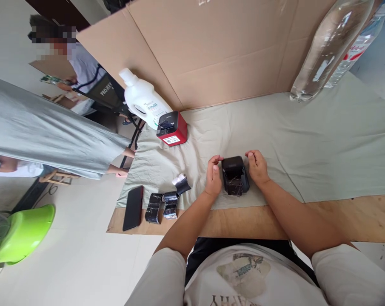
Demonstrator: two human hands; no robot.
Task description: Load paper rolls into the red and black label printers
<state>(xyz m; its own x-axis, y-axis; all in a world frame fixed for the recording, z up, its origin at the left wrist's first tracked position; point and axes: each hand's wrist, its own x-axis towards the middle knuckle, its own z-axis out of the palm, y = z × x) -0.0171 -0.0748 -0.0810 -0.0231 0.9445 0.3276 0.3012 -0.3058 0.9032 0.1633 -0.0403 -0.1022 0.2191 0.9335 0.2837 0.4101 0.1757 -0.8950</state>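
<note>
A small black label printer (pixel 247 183) rests on the cloth in front of me, its lid (pixel 233 163) raised. A dark strip with light crack-like lines (pixel 235 186) sticks out of its near side. My left hand (pixel 214 176) is at the printer's left, thumb up, fingertips by the lid's left corner. On the other side my right hand (pixel 258 168) has loosely bent fingers near the lid's right corner. Neither hand is wrapped round the printer; whether the fingertips touch it I cannot tell. Farther left lie curled dark label strips (pixel 154 208) and a small label roll (pixel 180 180).
A phone (pixel 133 208) lies at the table's left corner. Behind stand a red and black box-shaped device (pixel 173 128), a white detergent bottle (pixel 144 97) and clear water bottles (pixel 329 51), against a cardboard panel (pixel 224 51). Other people are at the left, near a green basin (pixel 29 233).
</note>
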